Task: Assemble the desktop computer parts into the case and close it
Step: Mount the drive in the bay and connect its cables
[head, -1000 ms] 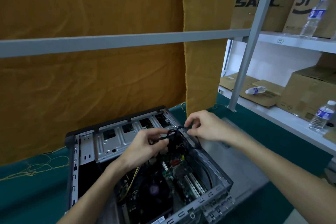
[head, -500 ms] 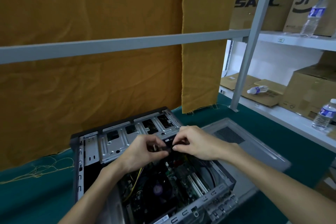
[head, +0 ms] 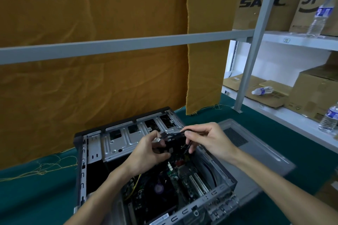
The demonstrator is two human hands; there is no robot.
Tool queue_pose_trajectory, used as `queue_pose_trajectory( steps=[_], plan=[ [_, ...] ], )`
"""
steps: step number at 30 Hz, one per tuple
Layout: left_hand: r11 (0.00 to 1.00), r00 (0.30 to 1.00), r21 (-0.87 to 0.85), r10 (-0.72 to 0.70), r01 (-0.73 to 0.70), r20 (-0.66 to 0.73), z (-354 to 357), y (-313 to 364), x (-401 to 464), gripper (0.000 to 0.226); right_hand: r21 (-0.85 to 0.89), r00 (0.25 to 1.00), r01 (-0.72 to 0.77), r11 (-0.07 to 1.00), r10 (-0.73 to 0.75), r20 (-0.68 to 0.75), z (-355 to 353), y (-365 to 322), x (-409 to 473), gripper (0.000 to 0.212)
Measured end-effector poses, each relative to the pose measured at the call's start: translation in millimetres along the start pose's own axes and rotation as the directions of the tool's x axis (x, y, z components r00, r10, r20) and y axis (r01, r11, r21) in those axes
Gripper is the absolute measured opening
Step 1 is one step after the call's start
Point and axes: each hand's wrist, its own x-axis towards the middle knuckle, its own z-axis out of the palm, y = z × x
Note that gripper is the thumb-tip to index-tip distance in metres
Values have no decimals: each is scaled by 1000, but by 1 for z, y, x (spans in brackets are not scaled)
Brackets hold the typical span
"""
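Computer case lies open on the green desk, its side panel just beside it. Both hands have come closer above the motherboard: the left hand now grips a black connector, the right hand pinches its cable. I think plugging comes next.

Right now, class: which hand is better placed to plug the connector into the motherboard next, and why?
Probably the left hand: it grips the connector directly above the motherboard, while the right hand only pinches the cable.
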Motion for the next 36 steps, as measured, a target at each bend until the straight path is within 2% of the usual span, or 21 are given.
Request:
queue_pose_trajectory(
  steps=[3,6,9,11,14,16,19,21,22,25,27,30,31,33,36],
  plan=[
    [991,999,131,-30,33,-22,4,-6,1,46,36,1000,-7,999,6,19,-5,-3,-5,24],
    [942,996,336,26,5,-86,1,-13,2,50,95,999,-26,995,24,26,-13,-5,-7,27],
    [952,982,301,102,-50,-159,-4,-14,3,48,149,999,-49,988,48,14,-26,-6,-9,23],
    [962,971,270,111,-51,-213,-9,-14,3,33,117,997,-70,991,67,31,-34,-4,-12,22],
    [979,945,203,55,12,-323,-21,-15,6,12,-20,988,-132,991,133,82,-39,4,-17,21],
    [998,932,59,28,-7,-363,-27,-10,6,14,-184,976,-165,969,187,110,-39,9,-21,16],
    [981,944,-178,18,-81,-328,-28,2,3,24,-592,952,-75,802,234,196,-33,6,-19,16],
    [977,966,-186,59,-108,-250,-20,8,1,28,-721,958,-8,693,212,194,-20,-1,-13,25],
    [980,972,-159,82,-119,-218,-15,9,0,29,-735,970,3,679,177,167,-10,-4,-10,31],
    [986,975,-68,138,-152,-172,-2,12,2,26,-651,988,-90,754,150,38,25,-6,-3,60],
    [983,970,-25,173,-179,-171,3,14,3,16,-648,989,-118,753,146,-10,42,-4,0,67],
    [980,958,18,195,-196,-212,8,12,3,9,-565,997,-71,822,70,-23,50,1,3,40],
    [979,956,32,201,-199,-212,10,11,3,12,-500,996,-85,862,80,-31,51,3,3,30],
    [979,963,55,203,-196,-180,12,10,3,14,-341,979,-199,919,201,-31,49,7,2,10],
    [965,972,161,220,-206,-78,10,7,5,9,-283,953,-298,912,299,-40,40,11,-1,22]
  ],
)
